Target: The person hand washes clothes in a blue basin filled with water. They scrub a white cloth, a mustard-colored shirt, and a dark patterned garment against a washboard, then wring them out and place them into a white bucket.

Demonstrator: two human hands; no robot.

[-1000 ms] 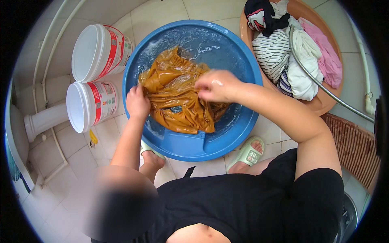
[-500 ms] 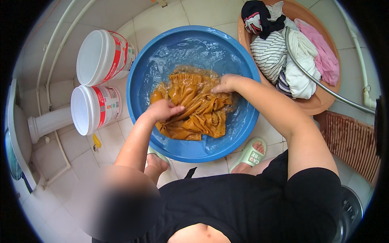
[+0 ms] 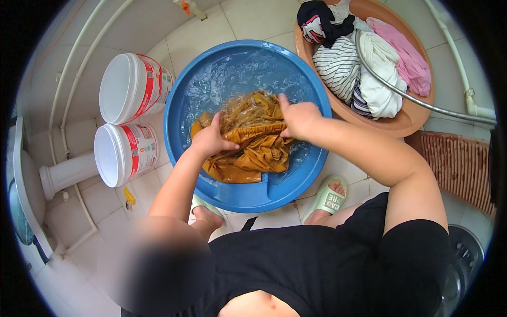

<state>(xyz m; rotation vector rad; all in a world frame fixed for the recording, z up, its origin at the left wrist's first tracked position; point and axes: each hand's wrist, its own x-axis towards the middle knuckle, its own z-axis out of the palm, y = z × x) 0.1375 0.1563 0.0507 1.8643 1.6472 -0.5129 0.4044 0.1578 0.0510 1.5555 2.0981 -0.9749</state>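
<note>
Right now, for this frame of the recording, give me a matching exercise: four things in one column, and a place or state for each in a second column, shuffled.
Things:
1. mustard-brown garment
2. metal shower hose
3. two white lidded buckets
4. pale green slipper

Places or states:
A. lying on their sides on the tiled floor, left of the blue basin
B. on a foot, just below the blue basin's rim
C. soaked, gripped by the left hand and the right hand in the water
D. draped over the clothes in the brown basin

Pairs: 1-C, 2-D, 3-A, 4-B
</note>
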